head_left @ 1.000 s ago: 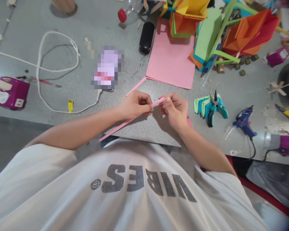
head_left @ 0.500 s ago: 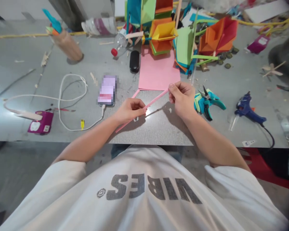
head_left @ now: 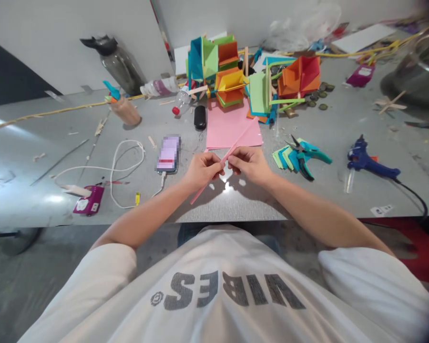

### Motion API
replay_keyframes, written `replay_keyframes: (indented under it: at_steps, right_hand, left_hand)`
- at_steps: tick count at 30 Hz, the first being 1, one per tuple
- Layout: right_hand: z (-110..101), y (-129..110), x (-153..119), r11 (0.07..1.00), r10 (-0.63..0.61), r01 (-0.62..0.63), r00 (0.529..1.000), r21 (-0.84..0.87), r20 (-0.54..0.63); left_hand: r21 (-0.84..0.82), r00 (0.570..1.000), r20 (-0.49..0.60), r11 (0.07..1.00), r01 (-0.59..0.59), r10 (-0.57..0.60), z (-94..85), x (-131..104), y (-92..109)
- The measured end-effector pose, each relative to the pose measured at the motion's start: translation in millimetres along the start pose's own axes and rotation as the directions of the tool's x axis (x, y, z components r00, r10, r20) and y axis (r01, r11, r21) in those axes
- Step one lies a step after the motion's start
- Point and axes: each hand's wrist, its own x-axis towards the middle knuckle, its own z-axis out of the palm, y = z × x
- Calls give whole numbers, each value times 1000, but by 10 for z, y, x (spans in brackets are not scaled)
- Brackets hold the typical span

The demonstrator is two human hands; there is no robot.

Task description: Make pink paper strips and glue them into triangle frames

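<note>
A narrow pink paper strip [head_left: 243, 135] slants across my two hands, one end up over the pink paper sheets [head_left: 225, 135], the other down by the table's front edge. My left hand [head_left: 204, 170] pinches it between thumb and fingers. Close beside it, my right hand [head_left: 249, 163] grips the same strip with thumb and forefinger. Another short pink piece peeks out behind my left hand, mostly hidden. Right of my right hand lie folded green and blue paper pieces [head_left: 285, 157], with pliers [head_left: 303, 157] partly on top of them.
A phone [head_left: 168, 153] on a white cable lies to the left. A blue glue gun [head_left: 373, 162] rests at the right. Colourful folded-paper structures [head_left: 230, 85] stand behind the sheets, near a black case [head_left: 200, 117]. A pen holder [head_left: 126, 112] is at the back left.
My right hand has slid down the strip towards my left hand, so the strip's upper end now sticks out free. The camera view has tilted up, showing more of the back.
</note>
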Motion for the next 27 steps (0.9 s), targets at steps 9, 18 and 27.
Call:
replay_keyframes:
  at_steps: [9, 18, 27]
  right_hand:
    - [63, 186, -20, 988, 138, -143, 987, -62, -78]
    - [61, 178, -49, 977, 212, -212, 977, 1, -8]
    - [66, 152, -79, 971, 238, -239, 970, -28, -47]
  left_hand:
    - [-172, 995, 75, 981, 85, -73, 66, -51, -339]
    - [-208, 998, 16, 976, 60, -58, 77, -56, -353]
    - [-235, 995, 45, 967, 95, -87, 102, -59, -370]
